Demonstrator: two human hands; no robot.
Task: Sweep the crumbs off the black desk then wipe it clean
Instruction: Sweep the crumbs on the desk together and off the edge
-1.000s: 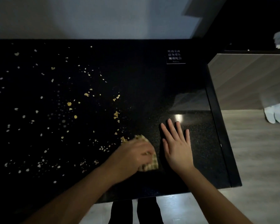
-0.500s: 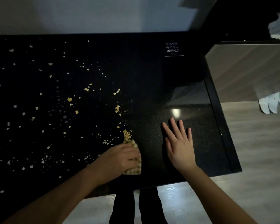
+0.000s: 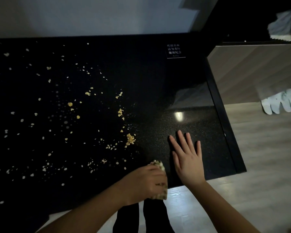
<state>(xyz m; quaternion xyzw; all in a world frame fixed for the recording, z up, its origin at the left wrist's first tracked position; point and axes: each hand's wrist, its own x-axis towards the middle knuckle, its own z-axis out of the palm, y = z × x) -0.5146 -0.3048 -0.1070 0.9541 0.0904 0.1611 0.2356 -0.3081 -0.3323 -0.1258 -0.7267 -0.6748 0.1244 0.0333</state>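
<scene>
A black glossy desk [image 3: 158,84] fills most of the view. Yellow and pale crumbs [image 3: 130,140] lie scattered over its left and middle, with a small heap near the front centre. My left hand [image 3: 141,184] grips a checked cloth [image 3: 160,167] at the desk's front edge, with part of the cloth hanging past the edge. My right hand [image 3: 187,157] lies flat on the desk just to the right of the cloth, fingers straight and spread. The desk surface around the right hand looks free of crumbs.
A small sign with white characters [image 3: 174,49] sits at the desk's back right. A wooden panel [image 3: 250,69] stands to the right of the desk. White slippers [image 3: 282,102] lie on the pale wood floor [image 3: 259,157]. My dark trouser legs [image 3: 141,217] show below the desk edge.
My left hand has drawn the cloth back toward the front edge, leaving a small heap of yellow crumbs behind it. The right hand stays flat in the same place.
</scene>
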